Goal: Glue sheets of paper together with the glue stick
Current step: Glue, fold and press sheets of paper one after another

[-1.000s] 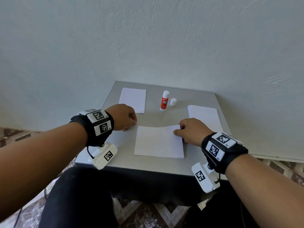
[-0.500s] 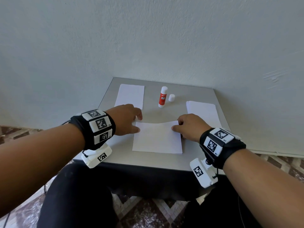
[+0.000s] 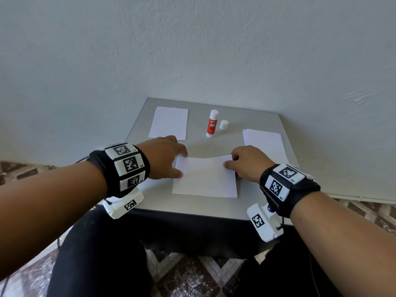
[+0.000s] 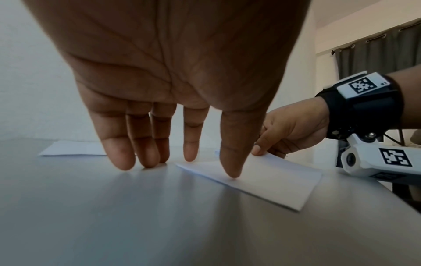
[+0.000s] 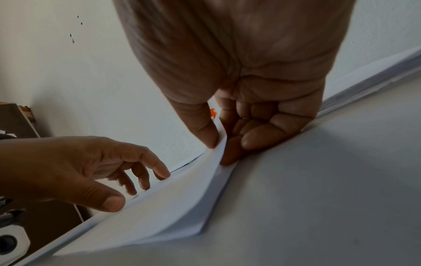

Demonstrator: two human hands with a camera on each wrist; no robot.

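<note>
A white sheet (image 3: 204,179) lies on another sheet at the middle of the grey table (image 3: 192,204). My right hand (image 3: 246,162) pinches the top sheet's far right corner (image 5: 219,144) between thumb and fingers and holds it slightly raised. My left hand (image 3: 166,157) is at the sheet's left edge with straight fingers; its thumb (image 4: 232,162) presses on the paper (image 4: 273,178) and the other fingertips touch the table. The glue stick (image 3: 212,124) stands uncapped behind the sheet, its white cap (image 3: 223,125) beside it.
A single sheet (image 3: 169,123) lies at the back left of the table. A stack of sheets (image 3: 265,142) lies at the back right. The wall rises right behind the table. My dark-clothed legs are below the front edge.
My left hand has moved right from the bare table to the sheet's left edge and spread its fingers. The right hand keeps hold of the raised corner.
</note>
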